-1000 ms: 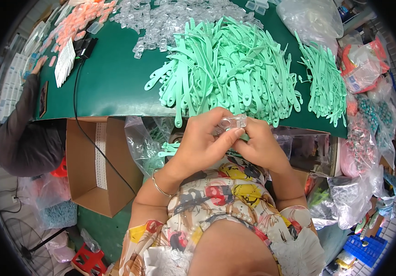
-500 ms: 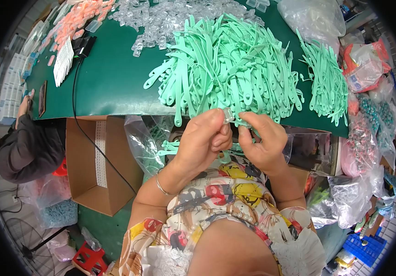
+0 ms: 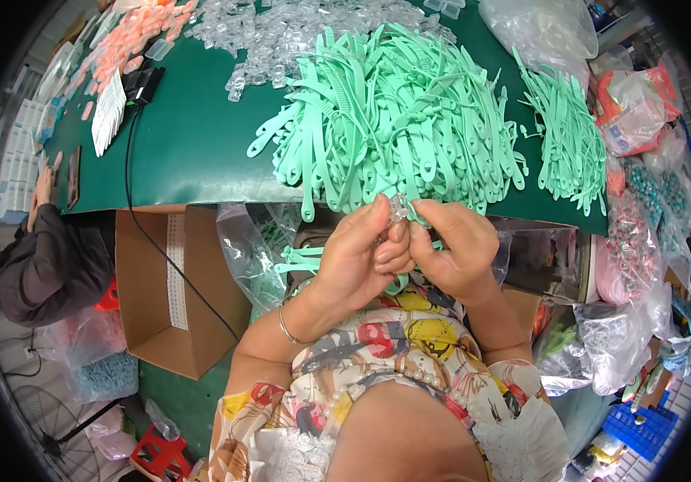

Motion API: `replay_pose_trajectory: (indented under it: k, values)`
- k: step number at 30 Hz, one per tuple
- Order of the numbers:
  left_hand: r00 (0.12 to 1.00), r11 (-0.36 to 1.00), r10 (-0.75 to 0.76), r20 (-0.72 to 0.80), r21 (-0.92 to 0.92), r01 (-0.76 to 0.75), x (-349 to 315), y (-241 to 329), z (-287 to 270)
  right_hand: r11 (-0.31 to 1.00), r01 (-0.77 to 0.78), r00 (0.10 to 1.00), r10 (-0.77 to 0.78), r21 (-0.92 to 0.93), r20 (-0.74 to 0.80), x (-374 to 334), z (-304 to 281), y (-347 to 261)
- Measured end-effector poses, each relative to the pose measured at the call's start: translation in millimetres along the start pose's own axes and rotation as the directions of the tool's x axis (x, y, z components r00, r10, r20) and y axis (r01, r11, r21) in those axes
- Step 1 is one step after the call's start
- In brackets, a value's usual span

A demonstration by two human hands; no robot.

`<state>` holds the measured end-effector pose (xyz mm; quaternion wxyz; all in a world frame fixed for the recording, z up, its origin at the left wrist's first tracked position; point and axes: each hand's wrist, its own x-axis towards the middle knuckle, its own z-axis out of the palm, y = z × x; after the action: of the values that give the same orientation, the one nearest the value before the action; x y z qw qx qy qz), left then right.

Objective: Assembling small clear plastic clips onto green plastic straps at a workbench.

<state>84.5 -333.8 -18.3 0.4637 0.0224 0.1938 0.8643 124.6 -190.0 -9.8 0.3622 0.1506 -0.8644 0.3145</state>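
Note:
Just off the table's near edge, my two hands meet at the middle. My left hand (image 3: 359, 245) is closed in a pinch on a small clear plastic buckle (image 3: 398, 207). Pressed up against that piece, my right hand (image 3: 459, 241) pinches the end of a mint-green ridged strap (image 3: 415, 215); most of this strap is hidden behind the fingers. Beyond the hands lies a large heap of the same green straps (image 3: 394, 120). Many clear plastic pieces (image 3: 281, 36) are spread along the far side of the table.
The green table (image 3: 193, 153) also holds a smaller strap bundle (image 3: 564, 132), peach-coloured pieces (image 3: 132, 40) and a black cable (image 3: 128, 177). An open cardboard box (image 3: 145, 321) stands below at left. Another person (image 3: 48, 265) sits far left. Filled plastic bags (image 3: 635, 249) line the right.
My hands have come closer together, bringing the strap end against the clear buckle. The person at left has shifted an arm slightly.

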Motion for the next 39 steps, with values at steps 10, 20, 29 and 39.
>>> replay_pose_trajectory:
  k: [10,20,29,39]
  values:
    - [0.996,0.997,-0.076,0.05,-0.015,0.076,1.8,-1.7,-4.9,0.99,0.141,0.989,-0.142,0.028,0.032,0.4,-2.2,12.3]
    - [0.953,0.618,0.304,-0.013,0.763,-0.187,-3.7,9.1,3.5,0.495,-0.582,0.812,0.398,0.645,0.427,-2.5,-7.2,10.0]
    - [0.961,0.42,0.235,0.142,0.877,-0.233,-6.7,20.6,-3.2,0.372,-0.426,0.901,0.261,0.825,0.347,-10.4,-6.6,14.7]
    - [0.993,0.743,0.108,0.05,0.659,-0.114,-7.7,26.4,0.9,0.628,-0.518,0.853,0.327,0.581,0.407,-9.2,-1.0,17.1]
